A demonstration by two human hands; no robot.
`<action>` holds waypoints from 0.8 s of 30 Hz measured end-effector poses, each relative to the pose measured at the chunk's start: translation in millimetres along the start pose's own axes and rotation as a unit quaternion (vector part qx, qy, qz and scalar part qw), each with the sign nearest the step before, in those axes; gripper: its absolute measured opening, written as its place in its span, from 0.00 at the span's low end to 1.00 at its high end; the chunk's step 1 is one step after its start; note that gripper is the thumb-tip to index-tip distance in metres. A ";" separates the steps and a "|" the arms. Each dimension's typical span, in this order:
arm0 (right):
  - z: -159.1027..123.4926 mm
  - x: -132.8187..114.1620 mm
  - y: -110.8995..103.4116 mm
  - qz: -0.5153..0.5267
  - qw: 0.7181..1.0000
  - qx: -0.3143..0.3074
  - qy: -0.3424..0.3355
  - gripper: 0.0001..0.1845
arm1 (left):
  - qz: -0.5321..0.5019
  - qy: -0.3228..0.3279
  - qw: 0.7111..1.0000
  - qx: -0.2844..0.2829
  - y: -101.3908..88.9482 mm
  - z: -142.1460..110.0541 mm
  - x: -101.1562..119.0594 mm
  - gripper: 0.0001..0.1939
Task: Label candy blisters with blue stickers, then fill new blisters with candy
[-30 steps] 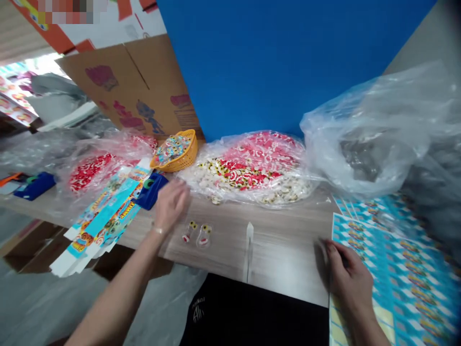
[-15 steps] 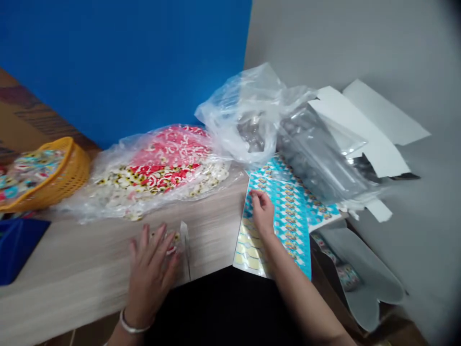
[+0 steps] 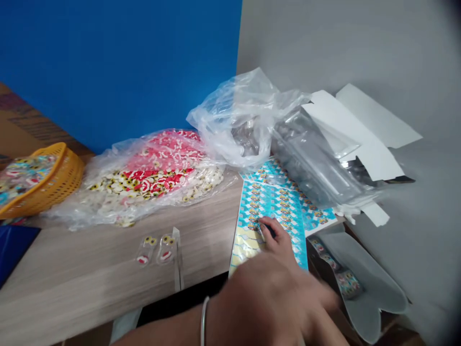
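Note:
My right hand (image 3: 276,235) is over a blue printed sticker sheet (image 3: 288,223), thumb and forefinger curled together beside the bare yellow backing; whatever they pinch is too small to make out. My left hand (image 3: 266,298), with a bracelet at the wrist, reaches across my right forearm in the foreground. Motion smears it and its fingers are hidden. On the table to the left lie two small clear plastic blisters (image 3: 165,250), each with yellow-and-black eye pieces and a red-and-white mouth piece. A narrow clear strip (image 3: 177,259) stands beside them.
A large clear bag (image 3: 158,178) of red, white and yellow pieces lies at the back. A yellow basket (image 3: 65,180) and a blue tray (image 3: 16,247) sit left. Bagged clear plastic trays (image 3: 313,154) and white card (image 3: 360,129) are at the right, above an open bag (image 3: 370,274).
My left hand has left the blisters and swung right across my right forearm, uncovering both blisters. My right hand has shifted slightly down and right over the sticker sheet, still pinched.

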State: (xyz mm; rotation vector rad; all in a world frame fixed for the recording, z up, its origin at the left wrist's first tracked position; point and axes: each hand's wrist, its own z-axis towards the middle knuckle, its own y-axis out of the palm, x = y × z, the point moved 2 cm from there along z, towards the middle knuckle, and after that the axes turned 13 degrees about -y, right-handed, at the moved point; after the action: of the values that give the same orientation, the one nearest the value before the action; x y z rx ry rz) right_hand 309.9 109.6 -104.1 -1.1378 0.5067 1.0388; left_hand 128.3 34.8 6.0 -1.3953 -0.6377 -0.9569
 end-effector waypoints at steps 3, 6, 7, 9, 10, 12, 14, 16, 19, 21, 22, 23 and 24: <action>0.2 0.2 -0.9 0.013 1.000 0.008 0.001 0.12 | 0.036 -0.095 0.994 0.027 14.1 38.2 -34.7 0.16; 2.8 -2.4 0.4 0.013 1.000 0.015 0.015 0.12 | 0.001 -0.271 0.962 0.044 25.0 58.9 -80.2 0.16; 3.8 -3.9 1.9 0.013 1.000 0.017 0.022 0.12 | -0.040 -0.323 0.945 0.031 29.5 62.1 -92.8 0.15; 5.6 -8.3 6.2 0.007 0.999 0.017 0.028 0.11 | -0.122 -0.377 0.918 -0.006 37.9 65.5 -108.9 0.13; 6.2 -11.3 8.9 0.000 1.000 0.012 0.024 0.10 | -0.151 -0.387 0.910 -0.020 40.9 66.2 -112.7 0.10; 6.7 -18.5 14.7 -0.017 1.000 -0.013 -0.002 0.08 | -0.182 -0.389 0.902 -0.030 43.5 66.1 -113.7 0.06; 6.0 -25.7 19.5 -0.033 0.998 -0.045 -0.035 0.08 | -0.211 -0.388 0.897 -0.037 43.2 63.8 -109.6 0.05; 4.5 -31.0 21.8 -0.043 0.996 -0.058 -0.055 0.08 | -0.234 -0.379 0.894 -0.045 42.0 59.6 -103.8 0.07; 2.0 -34.2 21.4 -0.046 0.996 -0.045 -0.056 0.06 | -0.306 -0.368 0.876 -0.064 42.4 51.0 -96.7 0.12; 0.4 -35.0 20.5 -0.043 0.997 -0.039 -0.060 0.06 | -0.356 -0.375 0.853 -0.064 43.8 45.4 -94.3 0.15; -0.3 -35.6 20.1 -0.042 0.996 -0.040 -0.065 0.06 | -0.371 -0.381 0.845 -0.058 44.4 43.2 -93.7 0.16; -0.9 -36.5 19.7 -0.042 0.996 -0.042 -0.071 0.07 | -0.376 -0.384 0.842 -0.052 44.8 41.6 -93.1 0.15; -1.4 -37.8 19.4 -0.043 0.995 -0.047 -0.078 0.07 | -0.377 -0.382 0.842 -0.047 44.9 40.5 -92.4 0.15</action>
State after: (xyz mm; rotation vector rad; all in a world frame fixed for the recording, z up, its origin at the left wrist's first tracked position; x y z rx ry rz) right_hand 275.6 93.9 -84.5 -1.1404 0.2856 1.0755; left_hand 126.8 87.4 -91.1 -1.6360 -1.8693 -1.0043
